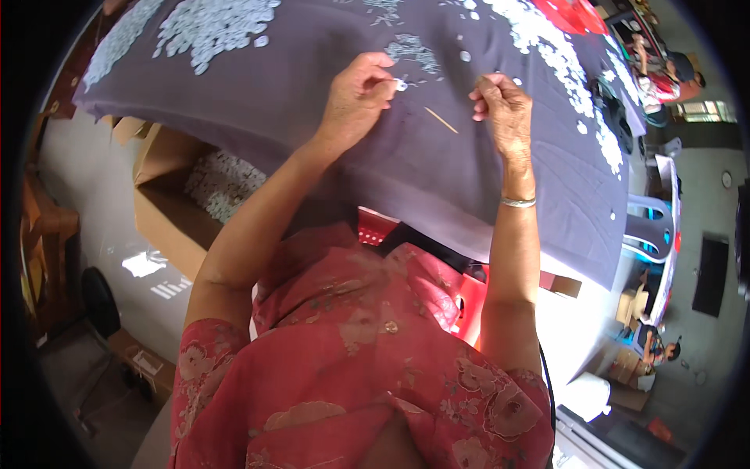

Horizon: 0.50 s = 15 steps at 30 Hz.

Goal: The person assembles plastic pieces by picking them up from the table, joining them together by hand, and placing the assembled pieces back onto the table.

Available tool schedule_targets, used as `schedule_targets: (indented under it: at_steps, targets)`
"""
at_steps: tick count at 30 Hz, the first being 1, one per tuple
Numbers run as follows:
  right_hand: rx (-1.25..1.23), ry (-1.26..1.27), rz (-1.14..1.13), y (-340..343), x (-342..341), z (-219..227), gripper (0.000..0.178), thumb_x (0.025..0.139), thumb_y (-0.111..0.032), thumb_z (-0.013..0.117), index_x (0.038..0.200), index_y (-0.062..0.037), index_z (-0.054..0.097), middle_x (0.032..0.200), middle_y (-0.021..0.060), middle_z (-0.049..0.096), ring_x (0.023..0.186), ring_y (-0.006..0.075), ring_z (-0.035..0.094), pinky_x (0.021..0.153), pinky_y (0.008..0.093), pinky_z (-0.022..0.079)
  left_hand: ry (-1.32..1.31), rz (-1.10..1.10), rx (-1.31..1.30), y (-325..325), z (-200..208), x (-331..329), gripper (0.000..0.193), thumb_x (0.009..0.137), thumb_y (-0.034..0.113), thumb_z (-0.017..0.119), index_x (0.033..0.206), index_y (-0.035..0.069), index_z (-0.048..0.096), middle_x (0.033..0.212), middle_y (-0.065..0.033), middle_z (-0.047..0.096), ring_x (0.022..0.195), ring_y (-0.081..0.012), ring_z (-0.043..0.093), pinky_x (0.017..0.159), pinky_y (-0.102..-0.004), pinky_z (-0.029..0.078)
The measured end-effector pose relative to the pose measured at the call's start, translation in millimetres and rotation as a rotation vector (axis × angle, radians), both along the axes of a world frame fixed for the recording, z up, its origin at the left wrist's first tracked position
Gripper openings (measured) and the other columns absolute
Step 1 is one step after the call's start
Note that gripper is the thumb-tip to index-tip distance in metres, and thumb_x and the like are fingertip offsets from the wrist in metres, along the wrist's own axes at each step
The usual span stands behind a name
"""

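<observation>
Left hand [355, 94] grip pinches a small white piece [401, 84]; right hand [504, 109] grip curled, contents unclear.

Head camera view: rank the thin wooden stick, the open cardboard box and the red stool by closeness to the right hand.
From the right hand:
1. Thin wooden stick, on the dark cloth just to its left.
2. Red stool, top edge, beyond the hand.
3. Open cardboard box, far left, below the table.

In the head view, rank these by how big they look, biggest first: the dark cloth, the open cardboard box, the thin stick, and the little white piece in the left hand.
1. Dark cloth
2. Open cardboard box
3. Thin stick
4. Small white piece, pinched by the left hand

The box lies lower, farther from the camera, so its look may understate it.
</observation>
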State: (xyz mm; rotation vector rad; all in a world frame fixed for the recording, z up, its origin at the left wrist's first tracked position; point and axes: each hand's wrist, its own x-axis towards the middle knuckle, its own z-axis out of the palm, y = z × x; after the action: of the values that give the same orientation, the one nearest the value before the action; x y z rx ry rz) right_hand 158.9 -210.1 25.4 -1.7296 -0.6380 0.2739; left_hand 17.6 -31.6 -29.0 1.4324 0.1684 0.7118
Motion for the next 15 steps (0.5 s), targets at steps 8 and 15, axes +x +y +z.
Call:
schedule_targets:
  at_steps: [8, 15]
  targets:
    - [-0.247, -0.041, -0.223, -102.1, 41.9, 10.8, 0.012, 0.082, -0.012, 0.065, 0.091, -0.0039, 0.068, 0.075, 0.0006, 0.062, 0.064, 0.0064, 0.054, 0.056, 0.0201, 0.045, 0.046, -0.041, 0.035, 1.9, -1.8, 1.6, 0.014, 0.089, 0.004, 0.056, 0.101, 0.005, 0.064, 0.083, 0.0034, 0.059, 0.074, -0.0029, 0.052, 0.064, -0.0211, 0.048]
    - [-0.325, -0.021, -0.161, -95.2, 23.3, -3.6, 0.013, 0.079, -0.012, 0.066, 0.089, -0.0031, 0.069, 0.073, 0.0004, 0.063, 0.063, 0.0070, 0.056, 0.056, 0.0210, 0.047, 0.011, -0.041, 0.042, 0.8, -0.8, 3.6, 0.012, 0.089, 0.005, 0.057, 0.099, 0.005, 0.064, 0.081, 0.0044, 0.058, 0.072, -0.0025, 0.051, 0.063, -0.0210, 0.047]
